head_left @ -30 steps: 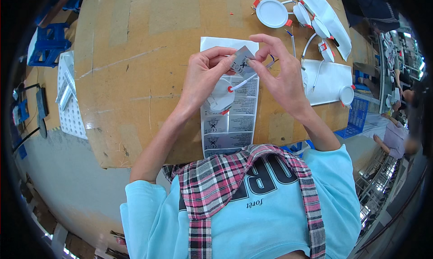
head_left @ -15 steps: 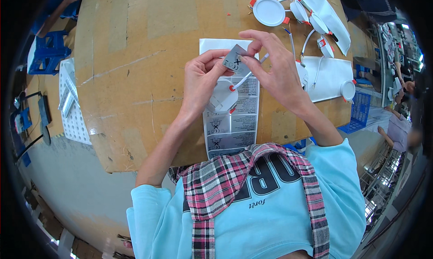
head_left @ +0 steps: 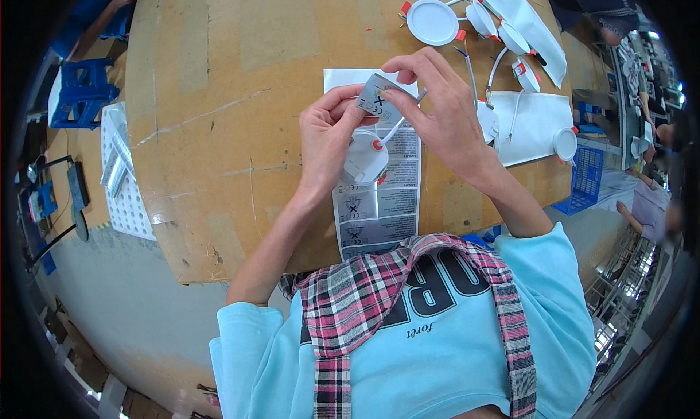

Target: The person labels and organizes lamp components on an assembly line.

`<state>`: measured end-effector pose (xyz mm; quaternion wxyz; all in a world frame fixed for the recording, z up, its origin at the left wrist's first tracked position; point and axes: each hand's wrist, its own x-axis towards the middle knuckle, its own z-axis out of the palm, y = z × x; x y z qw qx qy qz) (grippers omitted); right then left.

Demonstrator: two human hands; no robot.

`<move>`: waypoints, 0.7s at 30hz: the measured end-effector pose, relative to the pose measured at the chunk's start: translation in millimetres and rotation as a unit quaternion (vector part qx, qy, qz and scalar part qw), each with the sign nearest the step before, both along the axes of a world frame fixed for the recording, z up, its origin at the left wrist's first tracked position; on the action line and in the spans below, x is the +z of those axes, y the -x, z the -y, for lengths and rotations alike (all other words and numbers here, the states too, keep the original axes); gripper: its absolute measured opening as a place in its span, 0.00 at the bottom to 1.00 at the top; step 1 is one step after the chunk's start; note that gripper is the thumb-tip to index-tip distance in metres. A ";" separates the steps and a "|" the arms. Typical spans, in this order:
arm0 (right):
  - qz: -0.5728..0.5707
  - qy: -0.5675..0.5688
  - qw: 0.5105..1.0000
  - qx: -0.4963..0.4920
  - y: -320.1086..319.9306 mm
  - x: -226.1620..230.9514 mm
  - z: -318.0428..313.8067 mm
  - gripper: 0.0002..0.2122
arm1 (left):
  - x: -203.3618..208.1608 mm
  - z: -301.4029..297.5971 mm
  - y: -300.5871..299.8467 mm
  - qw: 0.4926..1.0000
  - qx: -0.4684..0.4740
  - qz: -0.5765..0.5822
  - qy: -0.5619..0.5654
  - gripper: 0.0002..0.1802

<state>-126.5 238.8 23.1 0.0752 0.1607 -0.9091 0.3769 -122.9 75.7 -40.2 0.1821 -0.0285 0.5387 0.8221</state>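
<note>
Between my two hands is a small silver printed label (head_left: 374, 92), bent along its upper edge. My left hand (head_left: 328, 133) pinches its left side between thumb and fingers. The thumb of my right hand (head_left: 446, 105) presses on the label's right side, with the forefinger curled above it. Below lies a round white downlight (head_left: 362, 158) with orange-red clips, its back up. Its white cable (head_left: 394, 132) runs up toward my right hand, where my fingers hide its end. Under the lamp is a long sheet of silver labels (head_left: 379, 211) on the table.
Several white downlights (head_left: 432, 21) with cables stand at the far right of the brown table (head_left: 219, 127). Near them lie white sheets (head_left: 536, 113). A blue crate (head_left: 585, 175) stands beyond the right edge, a blue stool (head_left: 82, 91) at the left. Other people sit nearby.
The label's upper edge has bent over more under my right hand. My right fingers have shifted slightly left; the view has moved a little.
</note>
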 end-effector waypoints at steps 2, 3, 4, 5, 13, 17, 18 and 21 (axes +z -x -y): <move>0.011 -0.007 1.000 -0.006 0.8 0.4 1.4 0.11 | -1.0 -0.4 -0.8 1.000 0.006 -0.005 -0.003 0.14; -0.002 -0.009 1.000 -0.008 1.7 -1.1 2.5 0.11 | -1.4 -0.4 -1.1 1.000 0.011 -0.010 -0.005 0.14; -0.015 -0.012 1.000 -0.011 2.4 -2.8 3.1 0.11 | -1.4 -0.3 -1.1 1.000 0.012 -0.010 -0.006 0.14; -0.015 -0.012 1.000 -0.010 2.6 -4.2 3.2 0.11 | -1.0 -0.2 -1.1 1.000 0.011 -0.013 -0.004 0.14; -0.017 -0.008 1.000 -0.004 3.7 -5.6 3.1 0.11 | -0.4 -0.1 -2.1 1.000 0.016 -0.006 -0.003 0.15; -0.006 -0.010 1.000 -0.006 4.4 -4.4 2.9 0.11 | 2.1 -1.5 -2.8 1.000 0.022 -0.005 -0.002 0.13; -0.003 -0.009 1.000 -0.006 4.7 -4.4 2.8 0.12 | 2.9 -1.8 -3.0 1.000 0.026 -0.002 -0.002 0.12; -0.001 -0.008 1.000 -0.006 5.1 -3.9 3.3 0.13 | 1.4 -0.8 -3.4 1.000 0.020 -0.008 0.002 0.15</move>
